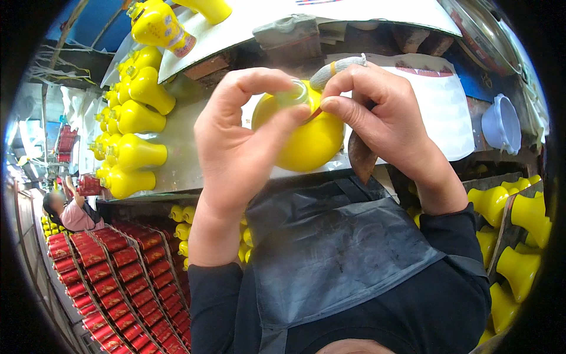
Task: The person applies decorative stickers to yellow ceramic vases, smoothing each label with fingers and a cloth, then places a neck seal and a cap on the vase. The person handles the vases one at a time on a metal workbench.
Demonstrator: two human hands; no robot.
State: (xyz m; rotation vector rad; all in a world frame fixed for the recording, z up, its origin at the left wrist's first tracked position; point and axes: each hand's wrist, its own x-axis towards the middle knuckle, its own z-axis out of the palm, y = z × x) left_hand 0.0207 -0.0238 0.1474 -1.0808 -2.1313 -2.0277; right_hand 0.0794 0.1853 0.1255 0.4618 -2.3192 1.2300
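A glossy yellow bottle (309,144) stands in front of me, its clear, ring-shaped mouth (299,92) uppermost. My left hand (236,133) curls thumb and forefinger around this mouth, slightly blurred. Beside it, my right hand (383,109) pinches a thin dark-red strip (314,114) against the bottle's upper part. A grey knitted finger cover (336,69) with a yellow band sits on one right-hand finger. From under the right palm a flat, brown, pointed piece (361,156) sticks out; its kind I cannot make out.
Several yellow bottles (141,118) lie in rows at the left of the worktable (183,159). More yellow bottles (519,271) fill a rack at right. Red boxes (118,265) are stacked lower left, near another person (76,212). A pale-blue bucket (501,124) is at right; bricks (206,66) support a raised board.
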